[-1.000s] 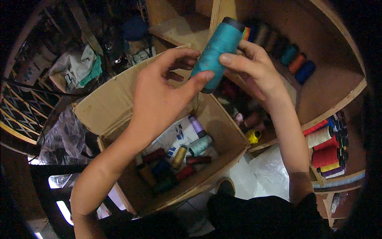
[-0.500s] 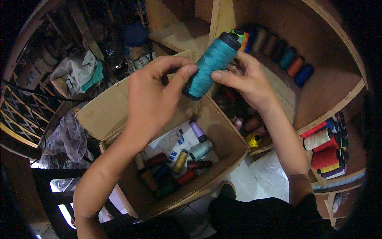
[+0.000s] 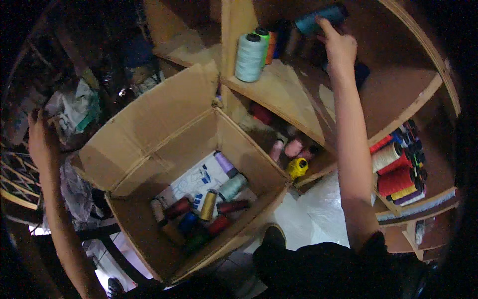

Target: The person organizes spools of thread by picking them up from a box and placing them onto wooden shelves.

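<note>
In the wooden shelf compartment at the upper right, my right hand point(image 3: 339, 50) grips a teal thread spool point(image 3: 318, 20), tilted nearly on its side above a row of dark spools. My left hand point(image 3: 43, 139) is out at the far left, beside a grey and green cloth bundle point(image 3: 79, 112); its fingers look loosely apart and hold nothing. A pale aqua spool point(image 3: 249, 57) stands upright at the compartment's left front, with green and orange spools behind it. Below, an open cardboard box point(image 3: 164, 164) holds several spools, among them a gold one point(image 3: 208, 205) and a lilac one point(image 3: 226, 163).
A lower shelf level point(image 3: 318, 178) carries pink spools and a yellow spool point(image 3: 297, 168). To the right, red, cream and yellow spools point(image 3: 396, 182) lie stacked. White plastic wrapping point(image 3: 323, 219) lies between the box and that shelf. The wooden divider point(image 3: 227, 40) rises beside the aqua spool.
My right hand has carried the teal spool up and right into the shelf compartment. My left hand has let go of it and swung far left. The view has shifted, showing the aqua spool.
</note>
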Tool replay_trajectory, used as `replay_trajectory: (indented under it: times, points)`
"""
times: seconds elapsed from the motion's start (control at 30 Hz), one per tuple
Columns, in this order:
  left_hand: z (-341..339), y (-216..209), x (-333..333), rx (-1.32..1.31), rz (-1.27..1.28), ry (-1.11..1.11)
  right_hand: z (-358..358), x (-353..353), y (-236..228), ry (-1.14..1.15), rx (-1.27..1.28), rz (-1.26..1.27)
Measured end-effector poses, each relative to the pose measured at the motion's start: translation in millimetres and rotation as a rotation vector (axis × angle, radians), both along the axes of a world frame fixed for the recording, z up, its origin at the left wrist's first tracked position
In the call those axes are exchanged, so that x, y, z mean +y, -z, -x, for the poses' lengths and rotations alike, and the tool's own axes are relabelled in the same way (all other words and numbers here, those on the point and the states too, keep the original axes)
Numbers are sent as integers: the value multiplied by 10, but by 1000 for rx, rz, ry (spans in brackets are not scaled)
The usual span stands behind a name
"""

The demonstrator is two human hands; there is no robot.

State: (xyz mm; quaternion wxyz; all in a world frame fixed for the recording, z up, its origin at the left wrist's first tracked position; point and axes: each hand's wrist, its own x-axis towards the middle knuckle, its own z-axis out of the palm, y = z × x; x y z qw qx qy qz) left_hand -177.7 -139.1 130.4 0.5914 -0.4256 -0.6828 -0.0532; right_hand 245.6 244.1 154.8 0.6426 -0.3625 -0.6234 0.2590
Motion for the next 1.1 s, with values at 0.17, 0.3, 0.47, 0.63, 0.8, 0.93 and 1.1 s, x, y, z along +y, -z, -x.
replay_trajectory:
  times: [0.17,0.3,0.47,0.63,0.8,0.93,1.1]
  points:
    - [-1072,153,579,-562,185,-1,-205,867,311,421,-403,60]
    - [-1541,613,725,-831,621,207,68,990,523,362,-734,35]
    - [-1890,1480,661,-911,1401,137,60,1332,684,446,-891,20]
    - [-1723,2943,364,-1062,1724,1,342,1213,776,406,-904,-62]
    - [-1767,3599,220,-1205,1879,52,134,1471,882,424,-979,-126]
    - [-1731,3576,237,-1271,1892,86,281,1477,972,379,-943,-98]
    - [-1908,3253,615,-1180,2108,197,-158,1921,1074,493,-833,-272]
